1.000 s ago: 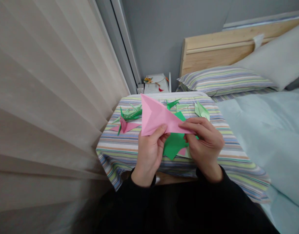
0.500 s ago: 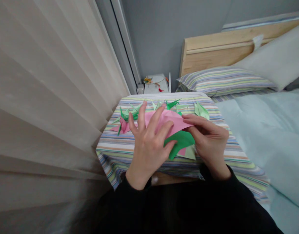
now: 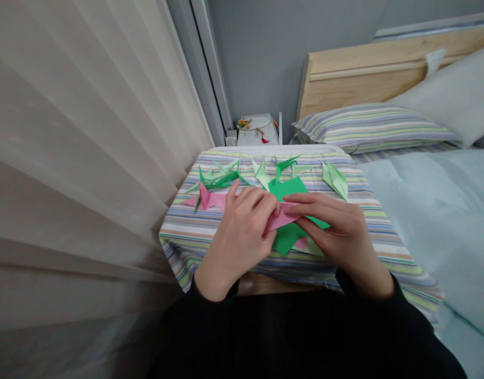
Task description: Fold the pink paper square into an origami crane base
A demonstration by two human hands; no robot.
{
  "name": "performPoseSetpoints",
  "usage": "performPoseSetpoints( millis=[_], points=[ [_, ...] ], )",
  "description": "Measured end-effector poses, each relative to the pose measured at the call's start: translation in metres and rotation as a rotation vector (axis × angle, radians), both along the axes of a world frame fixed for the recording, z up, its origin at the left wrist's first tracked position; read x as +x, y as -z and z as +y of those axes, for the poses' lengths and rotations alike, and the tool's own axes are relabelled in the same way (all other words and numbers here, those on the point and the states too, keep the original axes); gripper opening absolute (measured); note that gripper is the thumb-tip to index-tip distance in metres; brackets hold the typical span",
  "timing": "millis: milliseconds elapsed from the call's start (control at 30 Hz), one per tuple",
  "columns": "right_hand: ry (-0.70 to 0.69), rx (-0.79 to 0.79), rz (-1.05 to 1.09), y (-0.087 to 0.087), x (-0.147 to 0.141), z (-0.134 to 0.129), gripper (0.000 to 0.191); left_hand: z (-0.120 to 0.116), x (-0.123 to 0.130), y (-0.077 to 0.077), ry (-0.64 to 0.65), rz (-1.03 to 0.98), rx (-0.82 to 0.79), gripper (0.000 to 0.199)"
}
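Between my hands is a small folded piece of pink origami paper [image 3: 284, 217]. My left hand [image 3: 245, 231] has its fingers curled around the paper's left end, which they partly hide. The right end is pinched between the thumb and fingers of my right hand [image 3: 336, 223]. Beneath it lies green paper [image 3: 291, 187], overlapping pale green and pink sheets [image 3: 310, 247] on the striped cloth. Behind my left hand stand a pink paper crane [image 3: 204, 198] and several green cranes [image 3: 221, 178]. A pale green folded piece [image 3: 335, 180] sits beyond my right hand.
A striped cloth [image 3: 384, 231] covers the small table. Pale curtains [image 3: 107, 158] hang close on the left. To the right is a bed with a light blue quilt [image 3: 423, 200] and a striped pillow [image 3: 376, 126]. A white stand [image 3: 257, 136] with small items is behind the table.
The pink paper has gone from a broad raised sheet to a narrower fold, held lower. My left hand's spread fingers have curled onto it. More of the green paper shows.
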State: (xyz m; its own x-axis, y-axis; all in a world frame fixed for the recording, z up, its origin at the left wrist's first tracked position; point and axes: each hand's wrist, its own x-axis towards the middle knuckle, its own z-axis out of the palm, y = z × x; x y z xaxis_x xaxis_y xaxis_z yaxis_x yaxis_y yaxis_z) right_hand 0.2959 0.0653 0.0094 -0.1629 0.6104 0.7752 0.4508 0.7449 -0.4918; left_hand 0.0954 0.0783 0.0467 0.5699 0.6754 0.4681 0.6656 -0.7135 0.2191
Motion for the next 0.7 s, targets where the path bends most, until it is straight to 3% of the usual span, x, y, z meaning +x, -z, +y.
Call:
performPoseSetpoints(
  millis=[233, 533, 700],
  points=[
    [0.034, 0.02, -0.008, -0.002, 0.0, -0.001, 0.024, 0.0, -0.008, -0.006, 0.049, -0.026, 0.034, 0.017],
    [-0.133, -0.108, 0.004, -0.004, 0.008, 0.002, 0.032, -0.006, -0.015, -0.015, 0.069, -0.089, -0.12, 0.013],
    [-0.187, -0.182, 0.047, -0.007, 0.001, -0.001, 0.03, -0.01, -0.015, -0.015, 0.074, -0.109, -0.119, 0.012]
  ],
)
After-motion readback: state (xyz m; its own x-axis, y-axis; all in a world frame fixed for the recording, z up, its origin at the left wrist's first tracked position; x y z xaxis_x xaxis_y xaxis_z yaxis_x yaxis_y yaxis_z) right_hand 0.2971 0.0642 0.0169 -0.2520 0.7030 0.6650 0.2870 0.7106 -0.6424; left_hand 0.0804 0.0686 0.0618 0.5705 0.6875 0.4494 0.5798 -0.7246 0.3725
